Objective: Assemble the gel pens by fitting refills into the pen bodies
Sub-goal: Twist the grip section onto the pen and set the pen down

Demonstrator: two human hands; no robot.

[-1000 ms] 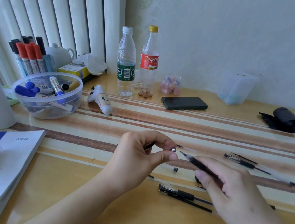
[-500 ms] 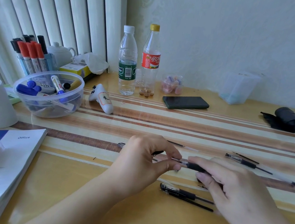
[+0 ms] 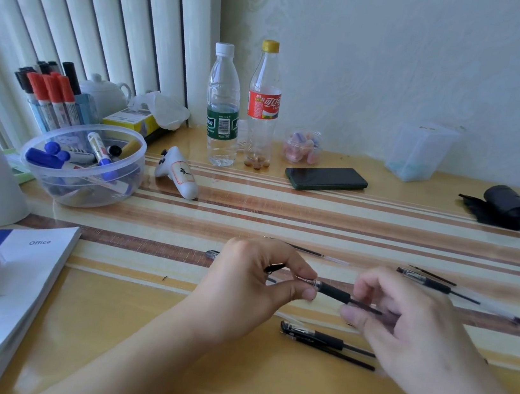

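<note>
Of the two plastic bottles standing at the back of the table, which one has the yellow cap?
The clear bottle with the red label, on the right of the pair. Its neighbour, the clear bottle with the green label, has a white cap.

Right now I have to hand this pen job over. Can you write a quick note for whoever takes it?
Left hand: pinches the metal tip end of the pen in progress, held above the table.
Right hand: fingers curled round its rear end; blurred, so the grip is unclear.
Nearest you, two black pens lie together. Another pen and a loose refill lie further back.
Done: tip looks seated on the held pen.
Left: check that tip, then fit the remaining refills.
</note>
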